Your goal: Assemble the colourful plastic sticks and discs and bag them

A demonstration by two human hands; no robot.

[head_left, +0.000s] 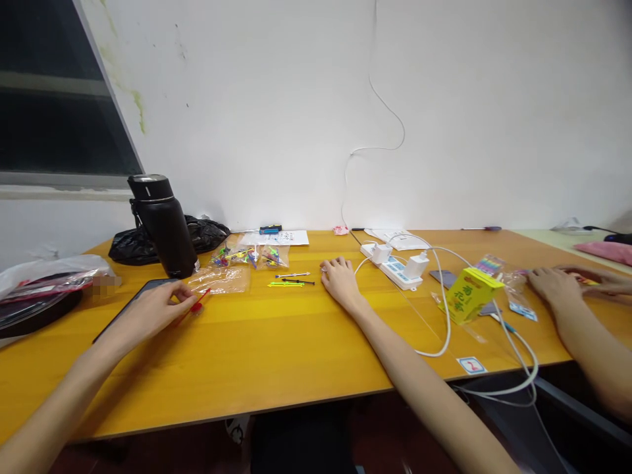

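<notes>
At the left, my left hand point(160, 306) pinches a thin red plastic stick point(202, 299) between thumb and fingertips. It hovers just above the table, beside a dark phone point(131, 306) that it partly covers. My right hand point(340, 283) rests palm down in the middle of the table, fingers a little bent and apart; whatever lies under the fingertips is hidden. Between the hands lie a white stick point(292, 274), a black stick point(299, 281) and a yellow-green stick point(286, 284), side by side. Behind them are clear bags point(274, 255) of colourful small plastic pieces and a flattened clear bag point(222, 280).
A black bottle point(165, 227) stands at the left before a black plastic bag point(210, 234). A white power strip point(399, 270) with chargers and loose cables lies right of my right hand, near a yellow-green box point(471, 294). Another person's hands point(560, 289) work at the far right.
</notes>
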